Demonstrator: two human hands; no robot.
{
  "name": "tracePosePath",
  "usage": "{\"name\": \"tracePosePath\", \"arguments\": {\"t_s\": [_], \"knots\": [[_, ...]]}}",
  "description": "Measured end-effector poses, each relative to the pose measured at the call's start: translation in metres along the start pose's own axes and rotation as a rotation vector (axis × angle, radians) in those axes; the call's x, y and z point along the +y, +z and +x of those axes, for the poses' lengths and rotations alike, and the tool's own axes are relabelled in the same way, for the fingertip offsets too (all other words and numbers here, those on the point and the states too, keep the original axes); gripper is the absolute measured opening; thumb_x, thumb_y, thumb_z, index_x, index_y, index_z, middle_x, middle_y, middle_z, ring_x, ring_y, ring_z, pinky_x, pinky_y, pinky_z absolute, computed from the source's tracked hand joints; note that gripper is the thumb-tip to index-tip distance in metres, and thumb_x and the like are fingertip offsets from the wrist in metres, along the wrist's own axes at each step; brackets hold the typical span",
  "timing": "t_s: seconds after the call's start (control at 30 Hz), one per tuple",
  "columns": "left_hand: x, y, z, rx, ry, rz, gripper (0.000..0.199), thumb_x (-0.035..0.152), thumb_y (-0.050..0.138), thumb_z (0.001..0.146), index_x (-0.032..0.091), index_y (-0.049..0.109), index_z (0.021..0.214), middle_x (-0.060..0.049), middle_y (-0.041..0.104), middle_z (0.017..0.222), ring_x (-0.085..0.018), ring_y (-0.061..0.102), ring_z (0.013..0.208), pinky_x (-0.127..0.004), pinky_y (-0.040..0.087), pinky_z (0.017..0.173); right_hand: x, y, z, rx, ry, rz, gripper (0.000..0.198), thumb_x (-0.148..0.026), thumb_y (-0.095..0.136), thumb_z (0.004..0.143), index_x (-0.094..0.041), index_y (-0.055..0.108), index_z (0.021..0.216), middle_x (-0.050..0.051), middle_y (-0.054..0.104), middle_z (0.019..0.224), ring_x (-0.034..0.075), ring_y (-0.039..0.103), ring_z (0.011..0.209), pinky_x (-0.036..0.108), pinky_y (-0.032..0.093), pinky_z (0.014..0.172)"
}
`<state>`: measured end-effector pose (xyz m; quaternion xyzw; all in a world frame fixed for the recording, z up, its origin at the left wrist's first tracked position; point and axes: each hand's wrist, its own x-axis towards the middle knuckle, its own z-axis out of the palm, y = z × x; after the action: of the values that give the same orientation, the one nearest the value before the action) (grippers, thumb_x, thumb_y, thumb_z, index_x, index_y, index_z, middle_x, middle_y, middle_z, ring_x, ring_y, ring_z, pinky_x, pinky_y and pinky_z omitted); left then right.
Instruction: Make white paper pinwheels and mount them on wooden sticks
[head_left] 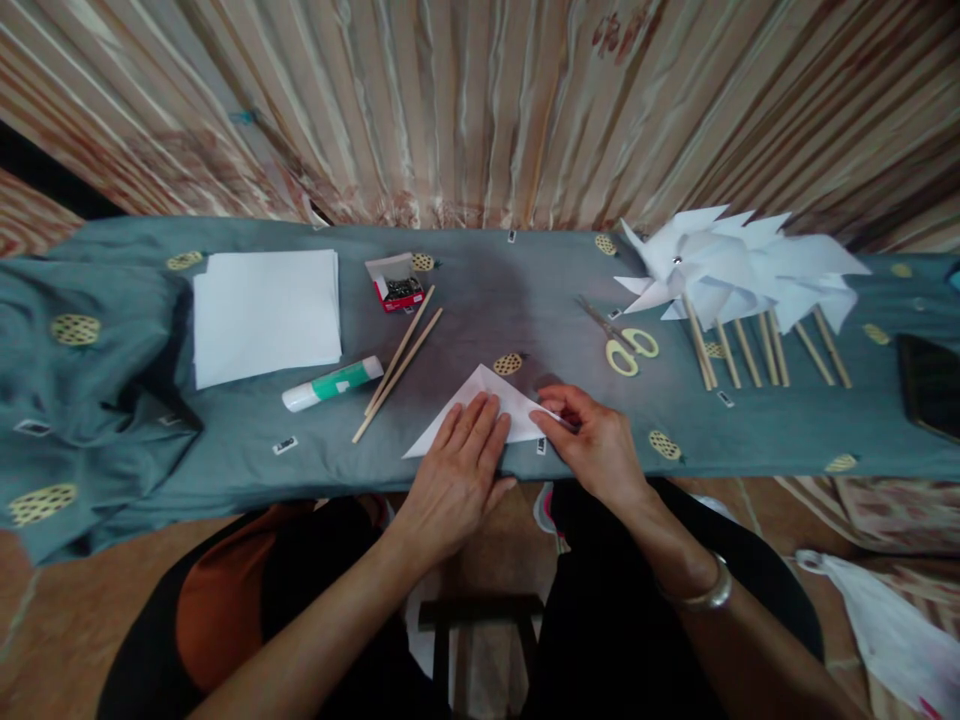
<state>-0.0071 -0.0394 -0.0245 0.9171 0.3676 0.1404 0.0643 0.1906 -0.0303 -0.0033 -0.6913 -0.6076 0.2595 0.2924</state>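
White paper, creased into a triangle, lies near the front edge of the cloth-covered desk, right before the seated person. From where I stand, that folded paper looks almost weightless: thin, crisp along its fold, yet quick to bend or crumple if gripped hard. I'd judge it could slide on the fabric too, so a flat palm on its middle and a light pinch at a corner seem the surest holds.

Just so, the left hand is spread over it, unclenched, fingers straight and close together, pressing the sheet down without gripping anything. The right hand is curled, its thumb and fingertips drawn together at the triangle's right corner, apparently pinching it lightly; exactly which fingers lie beneath, I can't tell.

To the person's left, two wooden sticks lie beside a glue stick, with a stack of white sheets beyond and a small red box near the sticks' far ends. Over on the right are scissors, then a row of overlapping paper pinwheels.
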Motion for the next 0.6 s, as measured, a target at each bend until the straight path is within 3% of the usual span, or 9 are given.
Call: {"name": "tracePosePath", "arguments": {"t_s": [0.6], "knots": [[0.0009,0.0006,0.0033,-0.047,-0.025,-0.027,0.067,0.045,0.053,0.091,0.004,0.037,0.14,-0.026,0.039,0.149,-0.036,0.031,0.142,-0.054,0.03,0.115,0.0001,0.0001,-0.0006,0.012,0.013,-0.014,0.025,-0.036,0.063,0.081,-0.021,0.069,0.1,0.004,0.074,0.083,0.019,0.069,0.072,0.033,0.055,0.072]]}}
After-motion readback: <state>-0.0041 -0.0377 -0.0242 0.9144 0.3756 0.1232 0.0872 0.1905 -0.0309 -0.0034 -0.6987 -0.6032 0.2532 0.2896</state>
